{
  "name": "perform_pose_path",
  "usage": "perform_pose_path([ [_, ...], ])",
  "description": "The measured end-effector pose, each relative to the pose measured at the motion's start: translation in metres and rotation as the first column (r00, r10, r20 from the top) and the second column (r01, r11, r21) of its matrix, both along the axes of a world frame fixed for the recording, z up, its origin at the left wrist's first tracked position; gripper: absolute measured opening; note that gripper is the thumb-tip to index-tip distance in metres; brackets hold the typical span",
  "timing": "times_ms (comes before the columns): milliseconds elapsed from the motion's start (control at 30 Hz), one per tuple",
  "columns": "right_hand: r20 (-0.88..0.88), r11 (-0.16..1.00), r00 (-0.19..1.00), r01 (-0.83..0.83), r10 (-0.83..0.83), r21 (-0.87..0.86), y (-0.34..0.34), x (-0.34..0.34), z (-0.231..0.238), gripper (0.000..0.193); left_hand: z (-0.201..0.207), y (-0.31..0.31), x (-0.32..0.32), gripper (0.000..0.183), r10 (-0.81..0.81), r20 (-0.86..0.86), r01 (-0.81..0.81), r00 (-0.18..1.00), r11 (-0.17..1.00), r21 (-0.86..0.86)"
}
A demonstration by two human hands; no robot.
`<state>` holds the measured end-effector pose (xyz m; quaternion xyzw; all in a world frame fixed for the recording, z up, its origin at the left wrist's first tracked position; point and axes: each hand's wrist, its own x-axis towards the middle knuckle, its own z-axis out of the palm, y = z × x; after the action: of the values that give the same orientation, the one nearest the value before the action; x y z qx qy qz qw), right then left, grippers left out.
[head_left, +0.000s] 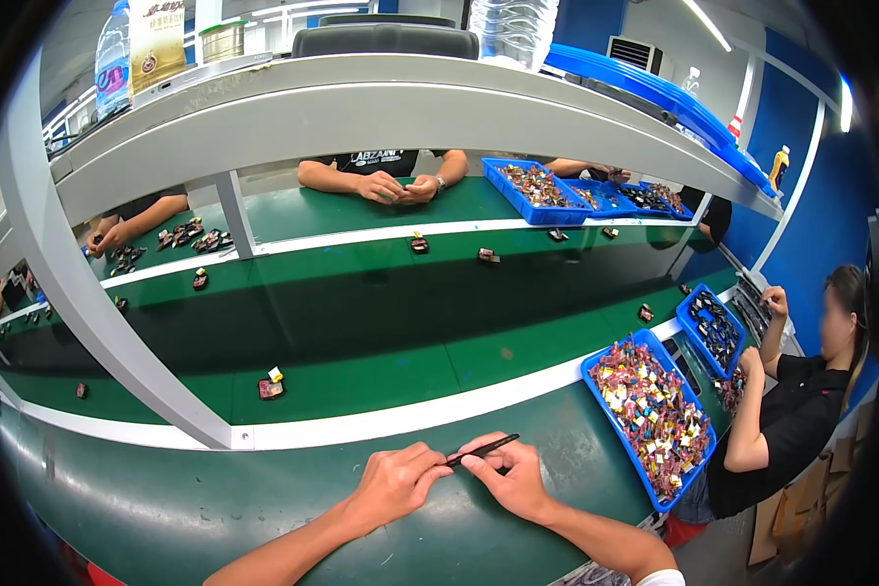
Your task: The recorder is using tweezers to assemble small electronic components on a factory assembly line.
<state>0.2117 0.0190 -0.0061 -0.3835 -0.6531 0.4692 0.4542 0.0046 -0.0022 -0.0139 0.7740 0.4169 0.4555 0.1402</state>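
A slim black stick-shaped piece (496, 445) is held between my two hands above the green bench. My left hand (397, 481) is closed, with thumb and fingertips pinching its left end. My right hand (510, 479) grips it further along, the dark tip poking out past the fingers to the upper right. The fingers cover the middle of the piece, so its exact kind cannot be made out. To the right of my right hand lies a blue tray (596, 379) heaped with small parts in pinkish wrapping with white and yellow bits.
Beyond a white rail (381, 427) runs a green conveyor belt (381, 386) carrying scattered small parts (271, 385). A second blue tray (740, 359) holds black pieces beside a co-worker (801, 391) at right. Other people's hands (400, 188) work across the belt. A grey shelf frame (381, 112) spans overhead.
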Motion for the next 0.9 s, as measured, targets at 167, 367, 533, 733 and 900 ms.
perform_pose_path([
  [167, 0.030, 0.999, 0.999, 0.012, -0.013, 0.038, 0.002, 0.003, -0.004, 0.009, 0.003, 0.000, 0.001, 0.013, -0.007, 0.004, 0.007, 1.000, 1.000, 0.005],
  [367, 0.057, 0.998, 0.998, 0.018, -0.021, 0.065, 0.002, 0.001, -0.001, 0.009, 0.001, 0.000, 0.000, 0.012, -0.003, 0.001, 0.003, 1.000, 1.000, 0.003],
  [533, 0.023, 1.000, 1.000, 0.004, -0.005, 0.029, 0.001, 0.002, -0.004, 0.010, 0.002, 0.000, 0.001, 0.012, -0.001, 0.005, 0.001, 1.000, 1.000, 0.006],
  [733, 0.055, 0.999, 0.998, 0.000, -0.003, 0.052, 0.003, 0.005, -0.010, 0.011, 0.005, -0.002, 0.001, 0.011, 0.003, 0.004, -0.003, 1.000, 1.000, -0.026],
  [900, -0.015, 1.000, 1.000, -0.013, 0.013, 0.007, 0.000, 0.001, 0.000, 0.011, 0.002, 0.001, 0.001, 0.012, 0.000, 0.012, 0.000, 1.000, 1.000, 0.000],
])
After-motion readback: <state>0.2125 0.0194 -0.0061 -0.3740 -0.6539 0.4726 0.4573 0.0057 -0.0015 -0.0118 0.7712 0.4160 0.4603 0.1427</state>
